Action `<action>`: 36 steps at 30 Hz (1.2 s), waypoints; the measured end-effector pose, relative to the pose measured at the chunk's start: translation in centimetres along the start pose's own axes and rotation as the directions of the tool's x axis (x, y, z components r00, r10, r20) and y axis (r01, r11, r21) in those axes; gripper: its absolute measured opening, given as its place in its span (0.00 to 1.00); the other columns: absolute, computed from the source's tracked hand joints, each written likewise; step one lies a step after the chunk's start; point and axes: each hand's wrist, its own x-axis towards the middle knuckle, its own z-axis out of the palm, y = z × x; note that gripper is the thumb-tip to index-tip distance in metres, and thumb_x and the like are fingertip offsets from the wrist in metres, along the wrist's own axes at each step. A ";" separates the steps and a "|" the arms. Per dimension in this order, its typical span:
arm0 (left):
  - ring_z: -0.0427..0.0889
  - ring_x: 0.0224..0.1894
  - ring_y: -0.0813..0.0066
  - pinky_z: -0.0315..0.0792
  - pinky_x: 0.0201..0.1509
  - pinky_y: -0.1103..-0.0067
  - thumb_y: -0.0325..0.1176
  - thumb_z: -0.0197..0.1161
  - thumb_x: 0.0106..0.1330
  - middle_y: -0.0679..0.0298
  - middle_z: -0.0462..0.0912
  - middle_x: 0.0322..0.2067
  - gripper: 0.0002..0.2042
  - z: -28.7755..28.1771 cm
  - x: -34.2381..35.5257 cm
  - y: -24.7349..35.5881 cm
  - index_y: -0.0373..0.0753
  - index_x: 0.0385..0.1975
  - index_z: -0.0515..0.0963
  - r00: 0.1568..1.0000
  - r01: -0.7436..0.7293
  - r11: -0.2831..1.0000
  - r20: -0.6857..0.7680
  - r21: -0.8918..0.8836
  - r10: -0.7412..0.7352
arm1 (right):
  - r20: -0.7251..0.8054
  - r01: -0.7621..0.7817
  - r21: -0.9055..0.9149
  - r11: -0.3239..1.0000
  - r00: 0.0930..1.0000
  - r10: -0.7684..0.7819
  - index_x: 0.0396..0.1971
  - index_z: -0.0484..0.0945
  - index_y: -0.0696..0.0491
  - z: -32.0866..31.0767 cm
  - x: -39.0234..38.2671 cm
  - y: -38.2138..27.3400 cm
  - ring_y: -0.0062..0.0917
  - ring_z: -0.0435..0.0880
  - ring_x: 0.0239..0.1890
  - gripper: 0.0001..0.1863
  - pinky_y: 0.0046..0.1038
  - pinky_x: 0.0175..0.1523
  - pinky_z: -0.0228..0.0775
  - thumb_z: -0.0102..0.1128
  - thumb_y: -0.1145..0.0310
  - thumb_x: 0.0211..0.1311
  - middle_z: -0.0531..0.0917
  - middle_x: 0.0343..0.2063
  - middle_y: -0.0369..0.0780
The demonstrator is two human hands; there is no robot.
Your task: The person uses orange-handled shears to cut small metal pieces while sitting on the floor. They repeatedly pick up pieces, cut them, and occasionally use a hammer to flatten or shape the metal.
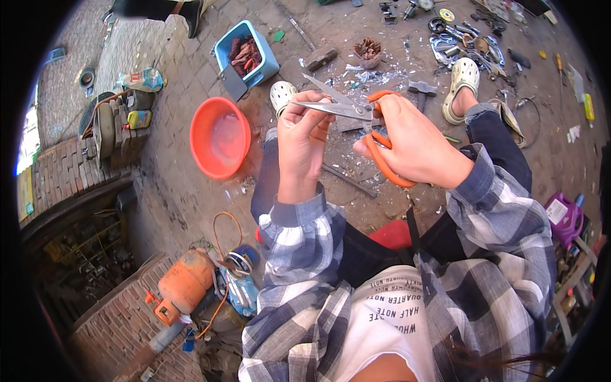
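Note:
My right hand grips a pair of scissors by its orange handles, fingers wrapped around the loops. The steel blades are spread apart and point left. My left hand is raised beside them with thumb and fingers pinched together. One blade crosses in front of its fingertips, and a tiny brownish bit shows there, too small to name. Beneath the hands, whitish scraps lie scattered on the paved ground, with a hammer just beyond my right hand.
An orange-red basin stands at the left, below a blue bin of reddish-brown pieces. A small bowl and a sledgehammer lie ahead. Metal parts are heaped far right. An orange gas cylinder is at lower left.

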 end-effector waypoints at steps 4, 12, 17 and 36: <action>0.78 0.34 0.76 0.72 0.39 0.82 0.21 0.61 0.57 0.61 0.80 0.34 0.09 0.1 0.0 -0.1 0.33 0.37 0.73 1.000 0.000 0.999 0.003 0.050 0.000 | 0.008 -0.021 0.003 1.000 1.000 0.021 0.42 0.65 0.66 0.2 0.1 0.2 0.43 0.75 0.39 0.30 0.35 0.44 0.67 0.66 0.57 0.51 0.74 0.35 0.52; 0.77 0.33 0.76 0.71 0.39 0.82 0.20 0.61 0.57 0.61 0.80 0.33 0.08 1.1 -0.4 0.1 0.32 0.36 0.74 0.999 -0.023 0.993 0.033 0.120 0.019 | -0.015 0.004 -0.018 1.000 1.000 -0.005 0.43 0.65 0.67 -0.1 0.2 0.0 0.45 0.76 0.40 0.31 0.36 0.45 0.68 0.66 0.56 0.51 0.75 0.35 0.53; 0.77 0.33 0.76 0.71 0.39 0.81 0.21 0.63 0.56 0.61 0.79 0.32 0.08 0.5 -0.2 0.1 0.32 0.35 0.74 0.996 -0.049 0.989 0.082 0.138 0.038 | -0.040 0.038 -0.058 0.998 0.998 -0.040 0.41 0.68 0.69 -0.5 0.3 -0.3 0.47 0.75 0.43 0.34 0.37 0.48 0.68 0.68 0.53 0.49 0.76 0.35 0.55; 0.79 0.35 0.77 0.73 0.40 0.82 0.21 0.62 0.57 0.61 0.79 0.35 0.07 0.0 -0.1 0.0 0.32 0.35 0.74 0.992 -0.068 0.983 0.116 0.169 0.049 | 0.014 0.057 -0.058 0.997 0.998 -0.056 0.42 0.64 0.66 -0.7 0.2 0.1 0.44 0.73 0.41 0.32 0.37 0.46 0.66 0.67 0.55 0.50 0.72 0.36 0.52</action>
